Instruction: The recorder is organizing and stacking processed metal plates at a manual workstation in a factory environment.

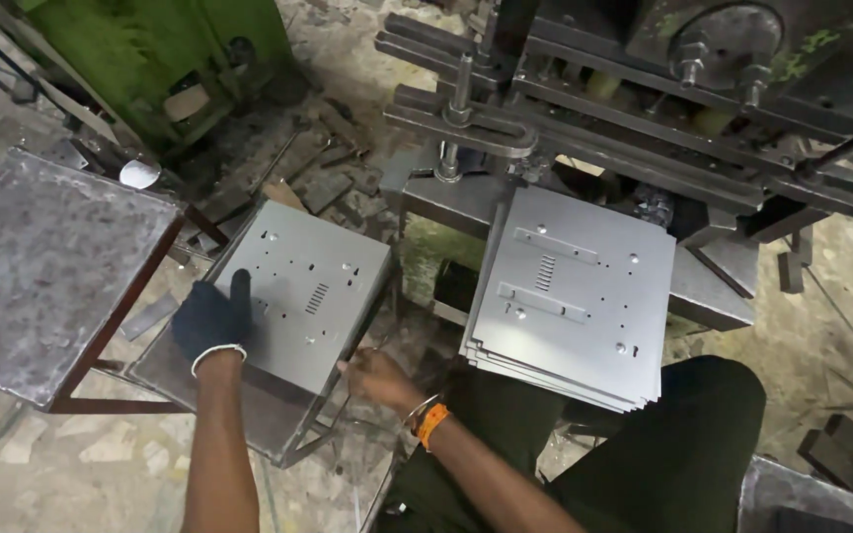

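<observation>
Nearest to me, my right hand (375,378), bare with an orange band at the wrist, gripped the near edge of a punched grey metal panel (313,286); its fingers curled around that edge, the thumb on top. My left hand (214,318), in a dark glove, lay flat on the panel's left part, one finger stretched up and the others close together, pressing and not clamping. The panel rested tilted on a low metal stand (278,424), near its far edge. On my right, a stack of similar panels (570,296) sat across my lap. Behind it stood the grey press machine (644,109), and far left a rusty table (37,266).
</observation>
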